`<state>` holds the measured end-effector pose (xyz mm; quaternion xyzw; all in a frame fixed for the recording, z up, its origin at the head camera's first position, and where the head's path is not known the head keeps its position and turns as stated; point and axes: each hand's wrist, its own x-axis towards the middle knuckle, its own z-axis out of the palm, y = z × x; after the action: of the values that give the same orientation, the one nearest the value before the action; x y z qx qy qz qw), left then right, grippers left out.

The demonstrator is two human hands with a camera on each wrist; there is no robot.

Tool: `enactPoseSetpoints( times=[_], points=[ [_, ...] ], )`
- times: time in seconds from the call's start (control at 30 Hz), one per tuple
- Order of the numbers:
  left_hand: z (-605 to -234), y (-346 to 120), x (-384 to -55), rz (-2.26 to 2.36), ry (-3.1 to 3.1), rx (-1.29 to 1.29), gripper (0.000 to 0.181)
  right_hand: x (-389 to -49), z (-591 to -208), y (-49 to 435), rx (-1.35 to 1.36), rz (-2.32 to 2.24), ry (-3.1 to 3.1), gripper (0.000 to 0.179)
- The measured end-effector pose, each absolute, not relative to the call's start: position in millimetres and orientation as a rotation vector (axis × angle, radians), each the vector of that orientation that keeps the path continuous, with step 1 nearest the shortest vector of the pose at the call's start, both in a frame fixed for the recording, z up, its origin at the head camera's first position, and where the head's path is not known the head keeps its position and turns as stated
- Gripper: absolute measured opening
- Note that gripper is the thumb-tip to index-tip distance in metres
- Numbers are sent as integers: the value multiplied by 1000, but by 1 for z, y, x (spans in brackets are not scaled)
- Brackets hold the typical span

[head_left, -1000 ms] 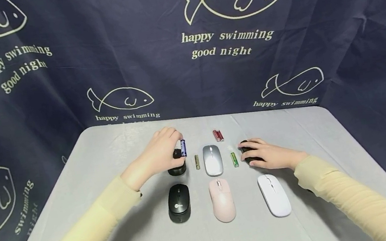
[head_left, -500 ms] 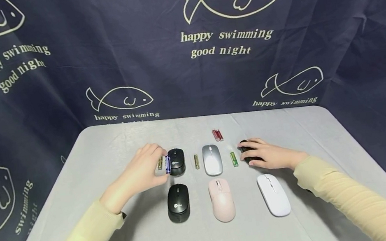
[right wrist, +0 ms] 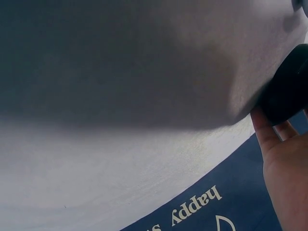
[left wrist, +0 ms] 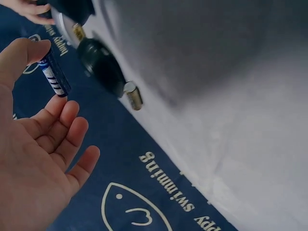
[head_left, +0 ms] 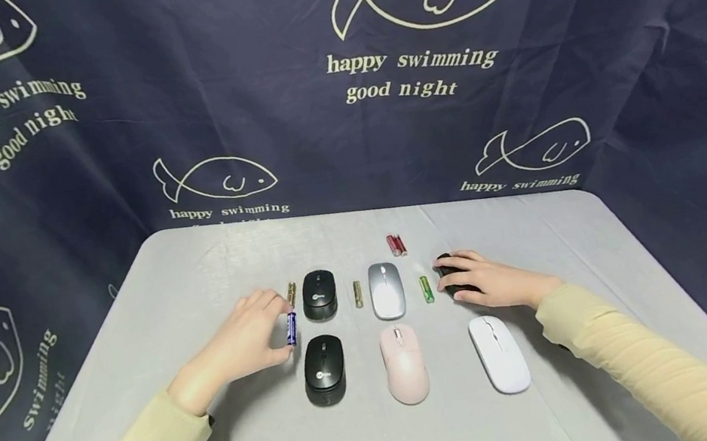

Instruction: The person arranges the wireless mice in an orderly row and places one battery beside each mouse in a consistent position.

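Note:
My left hand (head_left: 244, 340) pinches a blue battery (head_left: 291, 329) by its two ends, thumb at one and a finger at the other. The left wrist view shows the same battery (left wrist: 54, 75) with the other fingers loosely bent. A gold battery (head_left: 292, 294) lies just beyond it, left of a black mouse (head_left: 319, 294). My right hand (head_left: 489, 280) lies over another black mouse (head_left: 450, 267), its fingers gripping the sides and covering most of it. In the right wrist view, fingertips touch that mouse's dark edge (right wrist: 288, 86).
Between the hands lie a silver mouse (head_left: 387, 290), a second gold battery (head_left: 358, 294), a green battery (head_left: 426, 289) and two red batteries (head_left: 396, 245). Nearer are a black mouse (head_left: 324, 368), a pink mouse (head_left: 406, 365) and a white mouse (head_left: 500, 353). A printed curtain (head_left: 293, 92) hangs behind the table.
My left hand has carried the blue battery leftward and nearer, from over the upper black mouse to beside it, uncovering that mouse and the gold battery. The right hand stays on its mouse.

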<state>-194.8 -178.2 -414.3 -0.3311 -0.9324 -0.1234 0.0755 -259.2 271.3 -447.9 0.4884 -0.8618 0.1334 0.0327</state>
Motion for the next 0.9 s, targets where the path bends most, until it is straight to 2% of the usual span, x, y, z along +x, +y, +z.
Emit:
enactPoseSetpoints(
  times=[0.9],
  points=[
    [-443,-188,-184,-315,-2941,-1008,50,-263,-452,272,1496,395,-2659,27]
  ],
)
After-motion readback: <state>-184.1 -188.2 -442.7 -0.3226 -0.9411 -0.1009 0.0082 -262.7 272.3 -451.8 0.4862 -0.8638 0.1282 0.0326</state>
